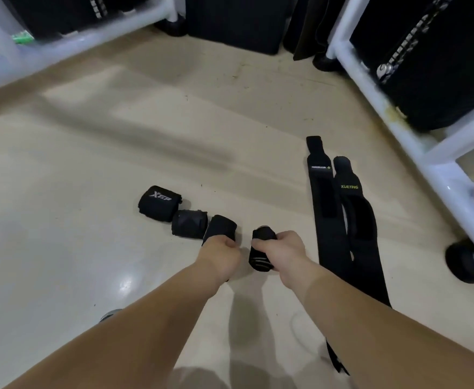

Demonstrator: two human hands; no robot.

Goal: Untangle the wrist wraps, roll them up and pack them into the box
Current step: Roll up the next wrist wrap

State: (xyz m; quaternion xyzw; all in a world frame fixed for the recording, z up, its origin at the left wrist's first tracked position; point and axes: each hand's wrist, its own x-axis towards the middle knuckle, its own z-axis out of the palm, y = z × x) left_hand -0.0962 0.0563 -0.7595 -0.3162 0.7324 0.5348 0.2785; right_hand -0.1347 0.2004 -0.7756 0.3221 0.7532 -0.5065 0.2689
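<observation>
**Four wraps rolled, two lying flat, all on the floor**

Six black wrist wraps are in view: four rolled and two unrolled. All sit on a pale, glossy floor.

At far left a white tube rack crosses the top corner. Below it, three rolls form a slanting row, each touching the next. The XTEP roll comes first, fat and squarish, with white lettering on its upper face. The second roll is plain black and a little smaller. The third roll is also plain, and its near end lies under the left hand. That hand's fingers are curled in and its thumb is tucked against them. I cannot tell whether they grip the roll or only rest against it.

Just to the right, with a small gap between, the right hand holds the striped roll. Its fingers are curled round the roll's middle. This roll shows thin grey stripes at its near end and looks low over the floor.

Further right, two unrolled wraps lie flat, side by side and touching along their length. The labelled wrap bears a small white-printed tag. The XUEYING wrap carries yellow-green lettering and a loose loop. Its near end passes under the right forearm.

A second white rack holding black items stands along the right edge.
</observation>
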